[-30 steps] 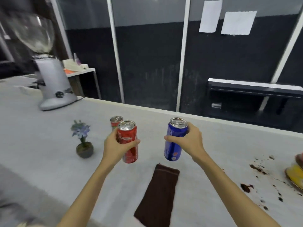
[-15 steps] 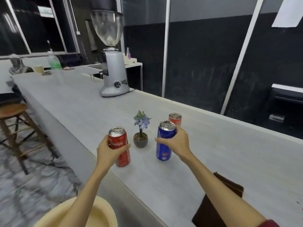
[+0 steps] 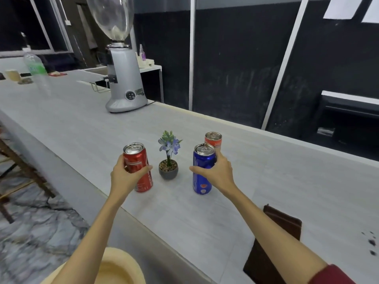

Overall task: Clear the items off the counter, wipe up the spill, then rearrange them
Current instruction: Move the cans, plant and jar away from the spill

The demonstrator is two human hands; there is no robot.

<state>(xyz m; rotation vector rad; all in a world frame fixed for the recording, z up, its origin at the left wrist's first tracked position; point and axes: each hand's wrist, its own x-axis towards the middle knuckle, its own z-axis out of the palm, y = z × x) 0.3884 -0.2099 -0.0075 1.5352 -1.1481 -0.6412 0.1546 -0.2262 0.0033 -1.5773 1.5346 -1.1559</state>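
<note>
the left hand point(image 3: 125, 177) has its fingers wrapped around a red can point(image 3: 138, 167), thumb across the front, holding it close to the near edge of the tabletop point(image 3: 287, 181); the can's long axis runs nearly vertical with the pull-tab end up and its top leaning slightly away from the person, and whether its base touches the surface cannot be told. the right hand point(image 3: 218, 173) grips a blue can point(image 3: 203, 169) from its right side, thumb reaching across the front, the can upright with its tab end up and its base at or just above the tabletop. between the two cans stands a small potted plant point(image 3: 168, 158) with blue flowers, upright in a dark round pot. just behind the blue can, toward the far edge, an orange can point(image 3: 213, 140) stands upright on the surface. a dark brown cloth point(image 3: 272, 242) lies flat near the near edge, partly under the right forearm, and dark spill spots point(image 3: 371, 241) mark the tabletop at its right end. a silver grinder point(image 3: 124, 78) stands toward the far left end.
</note>
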